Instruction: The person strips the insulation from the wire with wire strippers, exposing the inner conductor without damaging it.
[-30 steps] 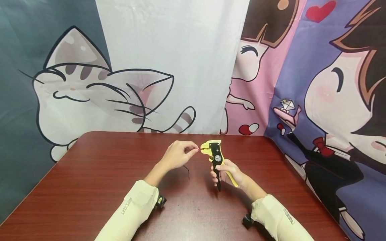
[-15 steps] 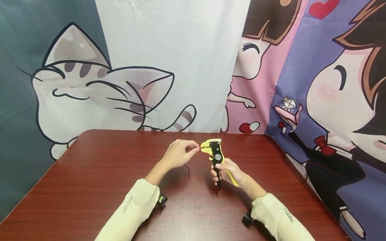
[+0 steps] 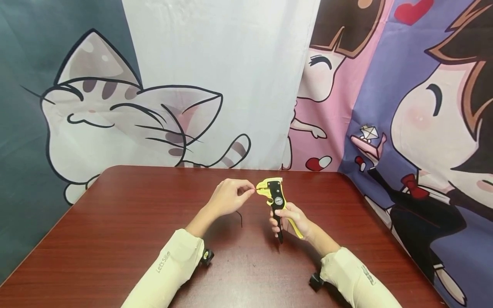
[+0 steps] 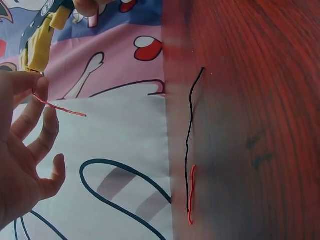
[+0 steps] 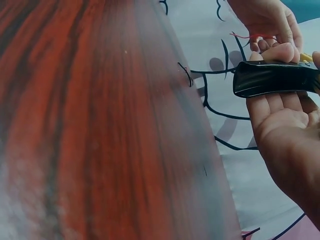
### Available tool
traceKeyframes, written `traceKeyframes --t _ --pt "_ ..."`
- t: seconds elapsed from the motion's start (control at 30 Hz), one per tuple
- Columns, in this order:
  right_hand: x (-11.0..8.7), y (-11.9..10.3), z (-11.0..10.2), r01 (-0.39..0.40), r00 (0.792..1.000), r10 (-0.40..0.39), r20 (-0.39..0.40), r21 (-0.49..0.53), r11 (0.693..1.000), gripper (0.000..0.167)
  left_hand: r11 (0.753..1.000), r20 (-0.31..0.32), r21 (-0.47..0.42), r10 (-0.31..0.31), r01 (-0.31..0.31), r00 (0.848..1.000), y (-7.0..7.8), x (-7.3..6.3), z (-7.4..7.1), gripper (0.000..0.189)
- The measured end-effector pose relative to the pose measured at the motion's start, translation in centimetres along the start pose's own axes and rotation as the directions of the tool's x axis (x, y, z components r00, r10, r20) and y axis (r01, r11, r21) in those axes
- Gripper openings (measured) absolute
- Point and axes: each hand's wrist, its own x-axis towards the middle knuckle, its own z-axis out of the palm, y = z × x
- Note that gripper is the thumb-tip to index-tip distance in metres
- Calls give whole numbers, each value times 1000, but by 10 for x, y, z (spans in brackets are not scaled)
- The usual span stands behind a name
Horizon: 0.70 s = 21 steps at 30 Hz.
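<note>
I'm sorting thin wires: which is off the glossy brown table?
The thin red wire pinched by the left hand; the long black wire and the other red wire lie on the table.

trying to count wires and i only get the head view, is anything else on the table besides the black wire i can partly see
Observer: Yes. The left wrist view shows a red wire on the table, close alongside one end of the black wire. Whether the two touch, I can't tell.

Operator: ok and the held wire at the tool, does it stop at the left hand

Observer: No. In the left wrist view its red tail sticks out past the pinch, and the loose end touches nothing I can see.
</note>
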Motion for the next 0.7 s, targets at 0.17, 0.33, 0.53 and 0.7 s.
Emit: traceKeyframes --t 0.17,0.33,0.53,0.7 --pt "0 0 1 0 1000 0 3 16 1000 19 1000 -14 -13 12 -13 1000 0 0 2 8" --pt "1 0 1 3 1000 -3 14 23 1000 20 1000 -29 -12 15 -16 999 -1 0 2 8" --pt "1 -1 -1 4 1000 -4 24 16 1000 22 1000 -33 6 17 -17 999 -2 -1 2 7" --pt "1 0 -1 -11 999 11 41 10 1000 22 1000 -5 21 8 -8 1000 -2 -1 1 8"
